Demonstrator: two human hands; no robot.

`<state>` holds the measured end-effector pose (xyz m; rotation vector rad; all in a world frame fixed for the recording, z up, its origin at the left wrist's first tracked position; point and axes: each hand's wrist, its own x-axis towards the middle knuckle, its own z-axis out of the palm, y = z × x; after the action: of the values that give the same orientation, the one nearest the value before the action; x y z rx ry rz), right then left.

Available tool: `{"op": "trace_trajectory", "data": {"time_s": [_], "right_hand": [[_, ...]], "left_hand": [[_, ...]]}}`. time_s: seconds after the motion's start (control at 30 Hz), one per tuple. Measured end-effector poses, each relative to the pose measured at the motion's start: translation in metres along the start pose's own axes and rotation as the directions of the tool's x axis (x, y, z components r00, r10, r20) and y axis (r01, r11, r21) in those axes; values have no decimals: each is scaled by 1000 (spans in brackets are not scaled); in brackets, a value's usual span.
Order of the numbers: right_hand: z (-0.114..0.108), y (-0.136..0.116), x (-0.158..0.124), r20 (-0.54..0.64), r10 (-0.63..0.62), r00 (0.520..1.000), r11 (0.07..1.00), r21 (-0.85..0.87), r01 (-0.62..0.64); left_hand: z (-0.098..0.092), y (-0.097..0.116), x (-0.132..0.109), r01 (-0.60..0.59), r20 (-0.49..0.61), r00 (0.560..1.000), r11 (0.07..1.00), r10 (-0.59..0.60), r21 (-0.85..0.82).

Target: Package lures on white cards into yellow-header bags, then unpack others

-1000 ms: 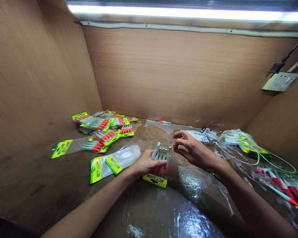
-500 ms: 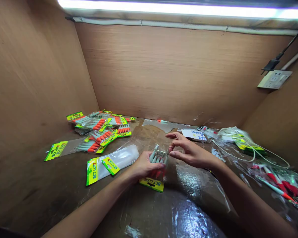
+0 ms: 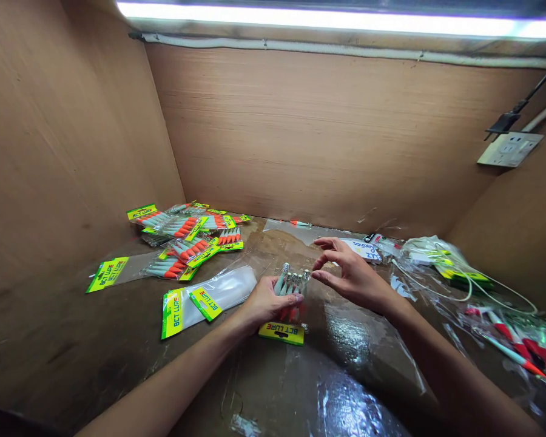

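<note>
Lures [image 3: 292, 284] are clasped in the grip of the left hand [image 3: 266, 300] at the middle of the bench [image 3: 118, 352], above a yellow card [image 3: 282, 332]. The right hand [image 3: 352, 279] is held just beside their tips, its grip half spread. Bare room is seen along the near edge; filled packs [image 3: 186, 240] are heaped toward the left wall [image 3: 50, 152].

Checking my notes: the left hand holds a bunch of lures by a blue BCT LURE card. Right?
Not quite: the card is yellow, not blue, as the head view shows. The left hand does hold the lures by it.
</note>
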<state>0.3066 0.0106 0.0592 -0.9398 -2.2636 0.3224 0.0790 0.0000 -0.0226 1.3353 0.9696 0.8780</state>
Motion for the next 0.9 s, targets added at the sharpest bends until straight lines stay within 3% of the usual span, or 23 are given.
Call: {"op": "trace_trajectory", "data": {"time_s": [0.23, 0.37, 0.57, 0.9], "right_hand": [[0, -1, -3, 54, 10, 999, 998, -65, -6], [-1, -2, -3, 83, -28, 996, 999, -20, 29], [5, -2, 0, 24, -107, 994, 994, -19, 107], [5, 2, 0, 94, -6, 996, 999, 50, 1]], "left_hand": [[1, -1, 0, -28, 8, 1000, 999, 28, 43], [1, -4, 1, -32, 22, 999, 999, 31, 43], [-1, -3, 1, -37, -27, 999, 998, 38, 42], [4, -3, -1, -63, 47, 997, 998, 63, 5]]}}
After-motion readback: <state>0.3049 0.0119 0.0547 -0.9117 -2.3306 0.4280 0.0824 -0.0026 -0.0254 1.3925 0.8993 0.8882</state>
